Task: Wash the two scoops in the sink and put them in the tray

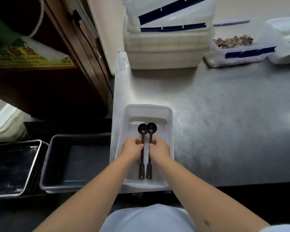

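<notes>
Two dark long-handled scoops lie side by side inside a white plastic tray [169, 113] at the near left corner of a steel counter. The left scoop [142, 128] has its bowl pointing away from me, and the right scoop [151, 128] lies parallel to it, bowls touching. My left hand [132, 149] is closed around the left scoop's handle at mid length. My right hand [160, 149] is closed around the right scoop's handle at the same height. Both handle ends stick out below my hands, near the tray's front wall.
A stack of white lidded bins [166, 44] stands at the back of the steel counter [224, 123]. A clear container of brown bits [234, 51] sits to its right. Left of the counter are a grey tub [60, 185] and dark metal trays [12, 168].
</notes>
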The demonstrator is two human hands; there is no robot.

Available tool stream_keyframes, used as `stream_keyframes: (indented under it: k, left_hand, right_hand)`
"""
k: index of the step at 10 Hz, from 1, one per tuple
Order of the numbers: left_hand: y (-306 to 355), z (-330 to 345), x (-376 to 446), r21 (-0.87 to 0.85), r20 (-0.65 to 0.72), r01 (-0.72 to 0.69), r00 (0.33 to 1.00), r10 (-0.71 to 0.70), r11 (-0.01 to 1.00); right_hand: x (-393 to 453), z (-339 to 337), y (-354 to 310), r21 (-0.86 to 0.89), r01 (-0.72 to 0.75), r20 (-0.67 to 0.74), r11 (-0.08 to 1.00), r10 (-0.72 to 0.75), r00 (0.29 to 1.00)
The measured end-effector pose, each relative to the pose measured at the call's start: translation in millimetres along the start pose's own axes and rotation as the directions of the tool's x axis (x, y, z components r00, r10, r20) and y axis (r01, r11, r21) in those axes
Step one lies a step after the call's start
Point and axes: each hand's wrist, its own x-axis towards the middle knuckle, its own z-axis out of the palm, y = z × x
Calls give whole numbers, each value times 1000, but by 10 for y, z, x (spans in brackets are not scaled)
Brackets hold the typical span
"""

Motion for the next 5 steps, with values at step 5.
stream_keyframes:
  k: [5]
  left_hand:
    - [-62, -45, -52, 330, -8, -78, 996, 86, 941]
  right_hand:
    - [-106, 185, 122, -50, -148, -85, 988, 143, 986]
